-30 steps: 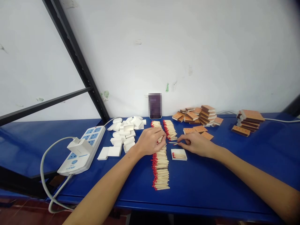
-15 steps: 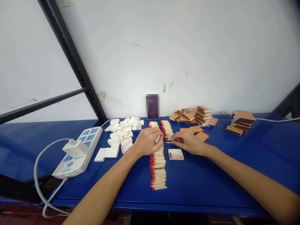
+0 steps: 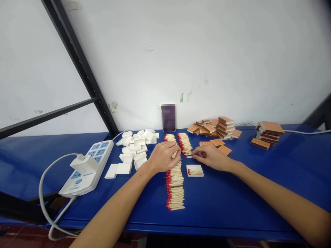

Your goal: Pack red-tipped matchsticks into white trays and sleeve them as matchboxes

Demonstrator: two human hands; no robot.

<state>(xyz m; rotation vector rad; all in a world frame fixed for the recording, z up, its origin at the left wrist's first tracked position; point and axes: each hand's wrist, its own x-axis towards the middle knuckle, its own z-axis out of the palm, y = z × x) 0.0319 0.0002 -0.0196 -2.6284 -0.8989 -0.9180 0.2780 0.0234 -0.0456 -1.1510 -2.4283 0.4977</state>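
Note:
My left hand hovers over the long row of red-tipped matches, fingers pinched together; whatever is between them is hidden. Beside the near end of a second, shorter row of matches, my right hand has thumb and forefinger closed at the plain end of a single match. That match lies crosswise with its red head pointing left. Just below my right hand, an open white matchbox tray holds a few matches, heads to the left.
White matchbox trays are heaped on the left, beside a power strip with a plugged-in adapter. Orange matchbox sleeves pile up at the back right, with another stack farther right. A phone-like device leans on the wall.
My right hand has shifted slightly right, and the single match at its fingertips has moved right with it. My left hand stays pinched over the long row. The view has shifted slightly.

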